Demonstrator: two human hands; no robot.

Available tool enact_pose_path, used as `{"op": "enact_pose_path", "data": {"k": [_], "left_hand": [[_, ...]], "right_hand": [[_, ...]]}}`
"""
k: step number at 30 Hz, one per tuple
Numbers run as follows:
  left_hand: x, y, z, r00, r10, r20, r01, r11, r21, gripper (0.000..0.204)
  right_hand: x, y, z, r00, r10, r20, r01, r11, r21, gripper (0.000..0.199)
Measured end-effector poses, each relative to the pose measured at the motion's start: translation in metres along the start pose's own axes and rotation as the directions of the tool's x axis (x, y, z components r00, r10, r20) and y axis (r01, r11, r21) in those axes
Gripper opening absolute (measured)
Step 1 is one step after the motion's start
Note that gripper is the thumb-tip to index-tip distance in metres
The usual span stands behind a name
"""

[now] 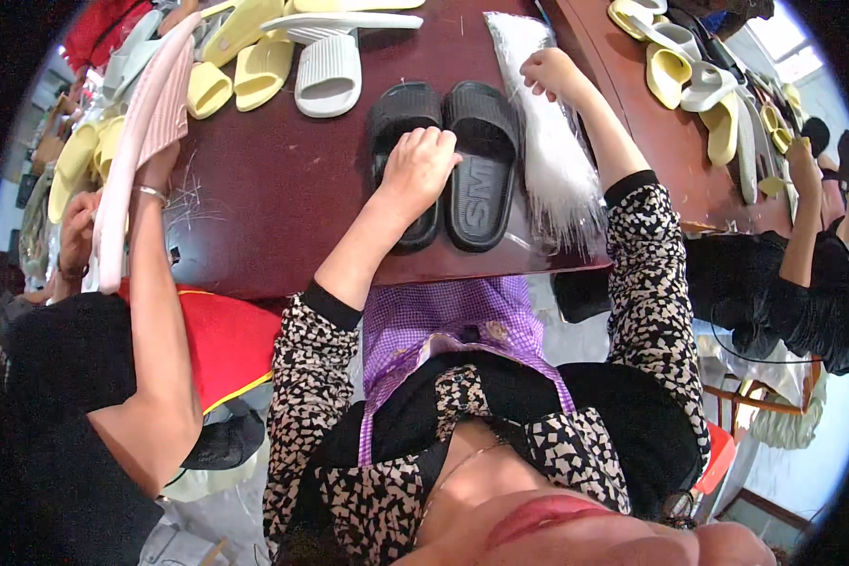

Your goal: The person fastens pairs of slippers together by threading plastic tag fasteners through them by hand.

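A pair of black slide sandals lies side by side on the table before me: the left slide (403, 106) and the right slide (481, 179), which has raised lettering on its footbed. My left hand (419, 170) is closed over the left slide, its thumb side reaching toward the right one. Whatever its fingers hold is hidden under the hand. To the right lies a long bundle of thin clear-white plastic strands (561, 156), partly sleeved in clear film, its loose ends fanning toward me. Above its upper part is my right hand (550, 74), fingers loosely bent and apart, with nothing visible in them.
Grey slides (328, 80) and yellow slides (262, 71) lie at the far left of the dark red table (283, 179). A co-worker at left holds a pink slide (160, 113); stray strands (195, 198) lie nearby. More slides (717, 90) and another person's arm (802, 212) are at right.
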State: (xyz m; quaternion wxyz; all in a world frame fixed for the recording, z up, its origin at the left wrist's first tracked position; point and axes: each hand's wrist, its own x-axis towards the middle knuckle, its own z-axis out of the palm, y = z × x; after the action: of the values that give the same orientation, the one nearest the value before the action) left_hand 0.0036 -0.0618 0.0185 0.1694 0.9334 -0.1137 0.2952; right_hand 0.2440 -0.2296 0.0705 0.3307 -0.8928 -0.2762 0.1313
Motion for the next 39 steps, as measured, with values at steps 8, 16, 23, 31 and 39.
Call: {"op": "enact_pose_path", "data": {"k": [8,16,23,31,39], "left_hand": [[0.003,0.002,0.006,1.0,-0.026,-0.006,0.027,0.999,0.046,0.02],[0.003,0.002,0.008,0.998,-0.011,-0.06,0.012,1.0,0.021,0.017],[-0.001,-0.005,0.008,0.994,0.036,-0.102,-0.029,0.997,0.069,0.016],[0.0,-0.003,0.008,0.99,0.044,-0.133,-0.044,0.999,0.002,0.014],[-0.004,-0.005,0.007,0.989,0.045,-0.142,-0.046,0.999,-0.004,0.015]], "right_hand": [[0.003,-0.012,0.03,0.978,0.164,0.13,-0.114,0.938,-0.328,0.031],[0.018,0.001,0.051,0.96,-0.264,-0.097,0.218,0.916,-0.337,0.028],[0.031,-0.065,0.074,0.978,-0.18,0.102,0.123,0.903,0.412,0.015],[0.045,-0.097,0.108,0.937,-0.088,0.337,0.026,0.983,0.184,0.015],[0.037,-0.099,0.111,0.955,-0.086,0.284,-0.057,0.886,0.46,0.007]]}}
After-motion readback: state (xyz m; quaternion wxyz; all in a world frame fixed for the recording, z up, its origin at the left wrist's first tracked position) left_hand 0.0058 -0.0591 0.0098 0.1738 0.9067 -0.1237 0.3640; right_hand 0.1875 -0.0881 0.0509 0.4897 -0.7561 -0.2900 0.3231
